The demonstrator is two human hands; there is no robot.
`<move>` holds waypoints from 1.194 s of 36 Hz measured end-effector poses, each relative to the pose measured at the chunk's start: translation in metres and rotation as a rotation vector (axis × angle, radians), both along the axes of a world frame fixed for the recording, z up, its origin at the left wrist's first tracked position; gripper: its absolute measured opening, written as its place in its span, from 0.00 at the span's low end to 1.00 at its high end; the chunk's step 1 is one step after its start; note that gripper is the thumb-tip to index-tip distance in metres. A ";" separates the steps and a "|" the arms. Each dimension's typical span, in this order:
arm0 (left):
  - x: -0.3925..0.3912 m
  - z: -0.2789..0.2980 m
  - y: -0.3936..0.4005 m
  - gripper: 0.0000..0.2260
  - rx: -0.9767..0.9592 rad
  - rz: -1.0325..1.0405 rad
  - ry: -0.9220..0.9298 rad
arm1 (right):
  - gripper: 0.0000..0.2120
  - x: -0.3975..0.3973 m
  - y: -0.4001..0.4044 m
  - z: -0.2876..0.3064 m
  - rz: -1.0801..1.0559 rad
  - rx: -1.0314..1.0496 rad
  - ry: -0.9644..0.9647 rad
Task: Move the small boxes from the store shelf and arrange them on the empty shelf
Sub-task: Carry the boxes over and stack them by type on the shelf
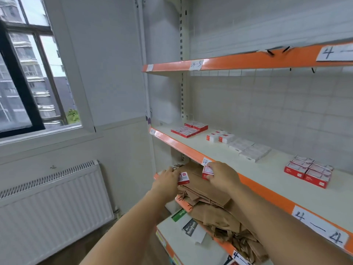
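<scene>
My left hand [168, 179] grips a small red and white box [183, 178] in front of the lower shelf. My right hand [222, 175] grips another small red and white box [207, 172] just below the orange front edge of the middle shelf [267, 169]. On that shelf lie groups of small boxes: red ones at the back left [189, 129], red and white ones [219, 137], white ones [249, 150], and a red stack at the right [308, 172].
Brown paper bags [206, 199] are piled on the shelf below my hands. Further down lie notebooks [191, 226]. An upper orange-edged shelf [229, 63] spans above. A white radiator [51, 207] and a window [28, 83] are at the left.
</scene>
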State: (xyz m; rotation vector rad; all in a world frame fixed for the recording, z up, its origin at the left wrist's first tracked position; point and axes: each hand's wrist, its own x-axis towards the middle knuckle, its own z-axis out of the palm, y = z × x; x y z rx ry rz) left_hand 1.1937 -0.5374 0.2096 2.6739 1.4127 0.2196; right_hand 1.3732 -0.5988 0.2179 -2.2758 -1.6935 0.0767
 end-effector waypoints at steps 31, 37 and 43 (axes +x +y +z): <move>0.000 0.016 0.307 0.27 -0.071 -0.303 -0.106 | 0.18 -0.010 0.241 0.005 -0.431 -0.001 -0.006; 0.021 0.011 0.345 0.26 -0.085 -0.360 -0.153 | 0.20 0.005 0.270 0.002 -0.478 -0.035 -0.006; 0.050 0.012 0.370 0.25 -0.046 -0.384 -0.153 | 0.21 0.020 0.292 -0.004 -0.486 -0.098 -0.003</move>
